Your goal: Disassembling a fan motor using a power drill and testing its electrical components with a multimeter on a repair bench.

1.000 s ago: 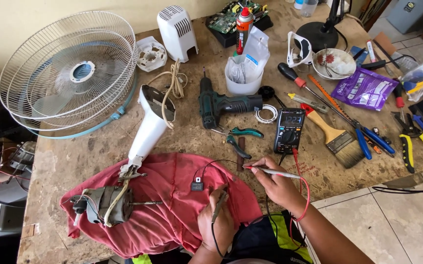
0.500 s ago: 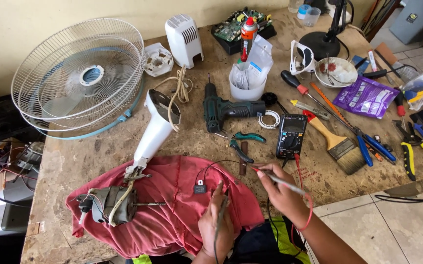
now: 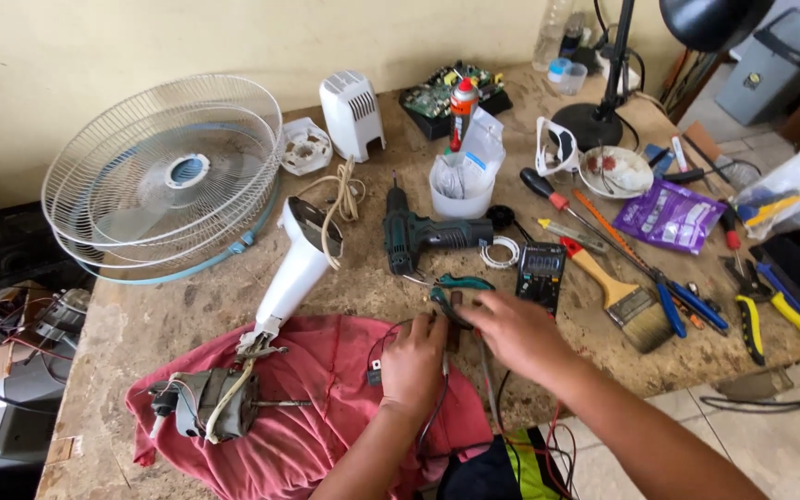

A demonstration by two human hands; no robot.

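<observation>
Both forearms reach forward, left hand [image 3: 412, 363] and right hand [image 3: 509, 333] close together.

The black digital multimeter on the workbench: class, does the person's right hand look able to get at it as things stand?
Probably yes. The right hand lies just below the black digital multimeter, and only bare benchtop and thin wire leads show between them. The green-handled pliers sit off to its left, out of the way.

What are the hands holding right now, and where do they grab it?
Both hands, left and right, meet at thin wires near the pliers; what they grip cannot be told.
</observation>
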